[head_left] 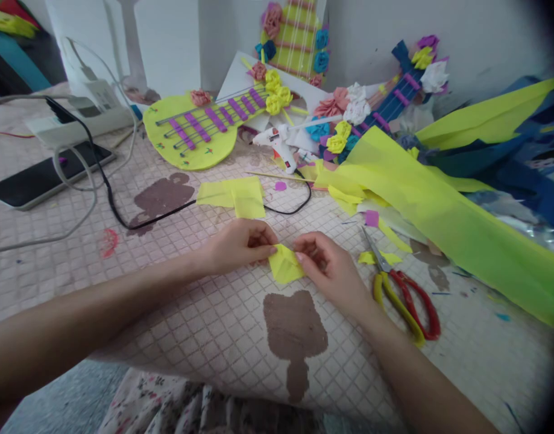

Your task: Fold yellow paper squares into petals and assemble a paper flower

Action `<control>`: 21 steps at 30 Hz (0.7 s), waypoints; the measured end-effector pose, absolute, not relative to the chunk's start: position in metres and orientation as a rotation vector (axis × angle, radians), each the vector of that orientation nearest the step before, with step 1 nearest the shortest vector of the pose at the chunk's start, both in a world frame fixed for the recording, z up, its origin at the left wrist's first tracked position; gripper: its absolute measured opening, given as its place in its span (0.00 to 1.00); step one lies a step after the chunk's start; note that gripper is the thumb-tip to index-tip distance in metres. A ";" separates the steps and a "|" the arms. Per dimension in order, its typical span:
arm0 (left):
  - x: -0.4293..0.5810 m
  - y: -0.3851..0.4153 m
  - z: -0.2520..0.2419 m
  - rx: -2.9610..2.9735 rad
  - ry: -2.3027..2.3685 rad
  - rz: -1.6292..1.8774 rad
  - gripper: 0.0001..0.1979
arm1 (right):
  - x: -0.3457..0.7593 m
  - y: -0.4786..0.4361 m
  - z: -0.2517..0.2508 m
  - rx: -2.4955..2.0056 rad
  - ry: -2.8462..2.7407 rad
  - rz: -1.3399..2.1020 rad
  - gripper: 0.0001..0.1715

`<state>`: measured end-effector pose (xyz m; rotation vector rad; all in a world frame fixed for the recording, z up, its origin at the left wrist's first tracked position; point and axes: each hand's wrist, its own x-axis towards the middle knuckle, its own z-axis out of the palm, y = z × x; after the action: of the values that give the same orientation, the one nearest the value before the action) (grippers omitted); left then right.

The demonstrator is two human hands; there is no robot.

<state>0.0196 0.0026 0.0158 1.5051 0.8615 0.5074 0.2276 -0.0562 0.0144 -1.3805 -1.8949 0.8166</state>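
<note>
A small folded piece of yellow crepe paper (286, 265) is stretched between my two hands, low over the tablecloth. My left hand (240, 246) pinches its upper left corner between thumb and fingers. On the opposite side, my right hand (324, 262) pinches the right corner, its other fingers curled. Just beyond my left hand lie flat yellow paper pieces (231, 194), overlapping a black cord. To the right of my right hand rest scissors (401, 286) with yellow and red handles, blades partly apart, touching yellow scraps.
Behind my hands sit a white glue gun (279, 144) and a yellow paper guitar (195, 129) with purple bars. A long yellow crepe sheet (457, 229) spreads across the right. At left are a phone (50, 175), a power strip (82, 120) and loose cables. Paper flowers (337, 102) stand at the back.
</note>
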 end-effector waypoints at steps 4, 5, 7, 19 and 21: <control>0.019 0.006 0.018 1.362 0.990 0.510 0.04 | 0.226 -0.059 0.016 -1.219 -2.081 0.365 0.16; 0.019 0.007 0.019 1.304 1.005 0.508 0.03 | 0.225 -0.059 0.016 -1.183 -2.137 0.321 0.17; 0.019 0.009 0.020 1.219 1.017 0.505 0.04 | 0.223 -0.060 0.016 -1.158 -2.215 0.268 0.15; 0.010 -0.006 0.020 2.271 0.850 0.624 0.11 | 0.228 -0.062 0.006 -1.252 -2.387 0.416 0.08; 0.013 -0.011 0.018 2.382 0.773 0.600 0.08 | 0.229 -0.062 0.006 -1.264 -2.389 0.435 0.06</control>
<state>0.0126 -0.0113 0.0178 2.3819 0.7732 0.6000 0.2289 -0.0622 0.0056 -1.2639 -2.3893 0.4350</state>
